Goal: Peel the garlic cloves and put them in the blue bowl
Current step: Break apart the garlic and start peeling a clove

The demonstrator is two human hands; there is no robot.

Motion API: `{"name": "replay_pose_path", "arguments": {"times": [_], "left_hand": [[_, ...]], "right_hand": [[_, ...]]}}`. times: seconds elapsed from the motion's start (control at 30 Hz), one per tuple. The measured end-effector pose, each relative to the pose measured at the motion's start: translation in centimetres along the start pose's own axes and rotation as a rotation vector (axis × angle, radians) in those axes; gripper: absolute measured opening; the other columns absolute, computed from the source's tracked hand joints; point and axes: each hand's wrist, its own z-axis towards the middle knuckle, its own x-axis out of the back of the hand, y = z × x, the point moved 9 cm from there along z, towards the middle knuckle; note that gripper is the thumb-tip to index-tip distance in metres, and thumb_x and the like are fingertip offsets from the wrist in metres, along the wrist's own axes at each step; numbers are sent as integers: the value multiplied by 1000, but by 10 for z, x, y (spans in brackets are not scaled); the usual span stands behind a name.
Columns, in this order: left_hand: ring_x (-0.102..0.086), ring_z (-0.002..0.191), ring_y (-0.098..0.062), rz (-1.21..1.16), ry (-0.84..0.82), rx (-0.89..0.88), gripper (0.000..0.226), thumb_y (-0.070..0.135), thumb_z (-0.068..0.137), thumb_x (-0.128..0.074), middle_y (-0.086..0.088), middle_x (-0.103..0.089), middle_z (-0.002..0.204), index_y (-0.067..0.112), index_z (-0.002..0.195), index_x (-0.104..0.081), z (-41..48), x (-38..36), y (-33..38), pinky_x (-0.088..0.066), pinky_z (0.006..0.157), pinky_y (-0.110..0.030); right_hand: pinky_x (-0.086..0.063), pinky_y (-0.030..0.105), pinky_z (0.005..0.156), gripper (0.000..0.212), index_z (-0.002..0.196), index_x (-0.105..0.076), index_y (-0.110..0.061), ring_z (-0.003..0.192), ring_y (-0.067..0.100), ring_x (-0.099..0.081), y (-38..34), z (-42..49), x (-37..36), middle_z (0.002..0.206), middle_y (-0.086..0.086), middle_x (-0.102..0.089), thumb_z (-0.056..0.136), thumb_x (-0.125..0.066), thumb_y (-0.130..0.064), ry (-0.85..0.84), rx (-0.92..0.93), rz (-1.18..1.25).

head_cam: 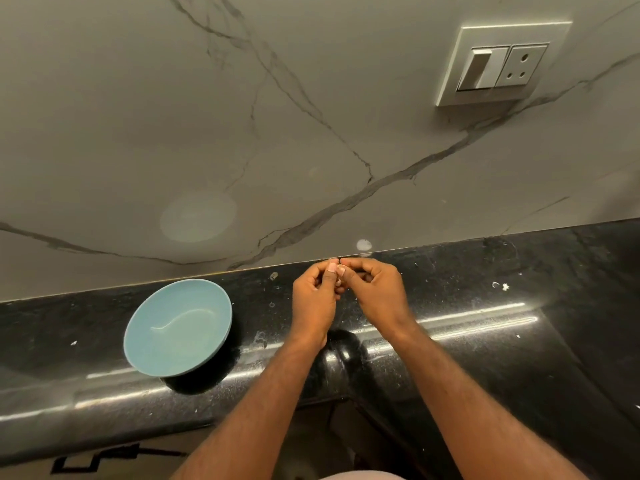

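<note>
The blue bowl (178, 327) sits on the black counter to the left of my hands, and I see nothing inside it. My left hand (313, 299) and my right hand (374, 292) meet above the counter near the wall. The fingers of both are curled and pinch a small pale garlic clove (338, 281) between the fingertips and thumbs. Most of the clove is hidden by the fingers.
The glossy black counter (485, 323) carries small white flecks, some at the right (505, 286). A marble wall (242, 133) rises right behind it, with a switch and socket plate (502, 64) at the upper right. The counter's front edge runs below my forearms.
</note>
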Motion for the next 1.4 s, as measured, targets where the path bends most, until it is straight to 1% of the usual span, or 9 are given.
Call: {"name": "replay_pose_path", "arguments": {"times": [0.2,0.4,0.5,0.63,0.77,1.0,1.13,1.3,1.4], "left_hand": [[-72,89,-11,197,48,-90,22,16,103,-53,1,-75,93,14,106,-75,0,-1,-4,-59,79,-26],[-68,80,-8,208,115,-76,23,16,104,-51,-1,-74,90,13,106,-73,3,4,-7,-57,73,-23],[-65,75,-7,172,95,-33,23,19,104,-51,-2,-74,90,14,109,-73,7,5,-12,-55,70,-23],[-64,76,-8,154,80,28,21,20,103,-53,-2,-74,91,16,110,-72,10,7,-17,-52,67,-23],[-64,68,-3,123,77,55,17,19,102,-55,-1,-73,83,21,100,-72,10,9,-15,-51,63,-17],[-66,70,-9,66,91,95,14,19,101,-57,-7,-74,86,20,98,-71,11,13,-18,-54,65,-18],[-72,84,-16,13,87,147,15,15,101,-58,-6,-75,92,17,97,-72,11,14,-24,-58,70,-23],[-73,82,-16,-81,61,242,12,11,99,-60,-10,-75,93,9,101,-72,11,14,-30,-60,73,-27],[-70,73,-13,-62,11,225,9,9,95,-66,-9,-75,87,8,100,-73,13,13,-27,-60,72,-25]], "right_hand": [[-61,26,78,18,110,-76,-15,86,7,-73,6,-5,-7,99,0,-75,96,-66,-15,35,9,-97],[-62,34,80,17,101,-78,-17,83,13,-74,16,-3,-7,86,-2,-77,99,-61,-14,46,-66,31],[-61,29,81,19,98,-74,-18,82,16,-73,21,-4,-11,88,4,-77,101,-57,-11,30,-165,193],[-59,26,80,16,99,-72,-8,80,16,-67,30,-4,-17,90,10,-73,100,-57,-7,20,-299,388],[-58,22,75,7,99,-71,-7,78,13,-69,32,-5,-17,89,9,-74,94,-66,-5,32,-304,377],[-58,29,89,13,105,-71,-6,95,20,-71,47,-4,-19,103,15,-74,96,-63,-2,41,-395,442],[-56,34,96,34,117,-67,-6,100,20,-73,44,-2,-25,103,10,-76,84,-78,-6,-53,-363,351],[-57,39,96,25,104,-71,-16,101,22,-72,40,4,-21,101,10,-75,84,-77,-1,-82,-310,195],[-58,36,94,22,107,-72,-11,101,22,-72,41,7,-18,101,10,-76,87,-74,-2,-93,-286,165]]}}
